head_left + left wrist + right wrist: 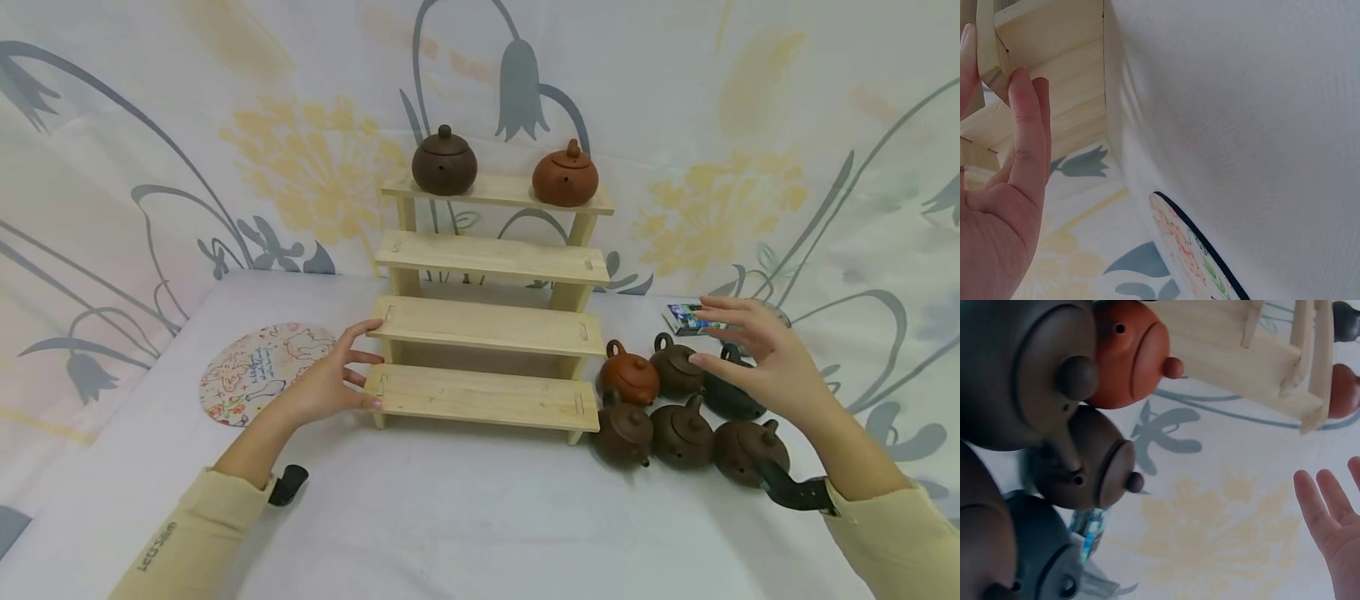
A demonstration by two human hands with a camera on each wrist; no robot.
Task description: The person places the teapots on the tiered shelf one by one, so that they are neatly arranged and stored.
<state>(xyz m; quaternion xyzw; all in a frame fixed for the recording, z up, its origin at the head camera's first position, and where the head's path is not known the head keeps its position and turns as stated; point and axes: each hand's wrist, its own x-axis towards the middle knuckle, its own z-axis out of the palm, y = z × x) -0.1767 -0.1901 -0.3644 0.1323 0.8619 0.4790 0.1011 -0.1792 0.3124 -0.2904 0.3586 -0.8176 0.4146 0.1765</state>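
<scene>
A stepped wooden display stand (pixel 480 325) has several shelves. My left hand (pixel 330 383) grips its left end near the lowest shelf, with the thumb at the front edge; in the left wrist view a board's end (pixel 994 56) lies between thumb and fingers. My right hand (pixel 765 358) is raised with spread fingers and holds nothing, over a group of teapots. That group has a reddish-orange teapot (pixel 628 377), a black teapot (pixel 731 392) and several brown teapots (pixel 682 433). On the top shelf stand a dark brown teapot (pixel 444 165) and a reddish-brown teapot (pixel 566 178).
Left of the stand lies a round mat (pixel 255 375) with colourful drawings. A small box with a colourful print (pixel 682 319) lies behind the teapots. White cloth (pixel 450 517) covers the table, and a flower-patterned cloth (pixel 315 67) hangs behind.
</scene>
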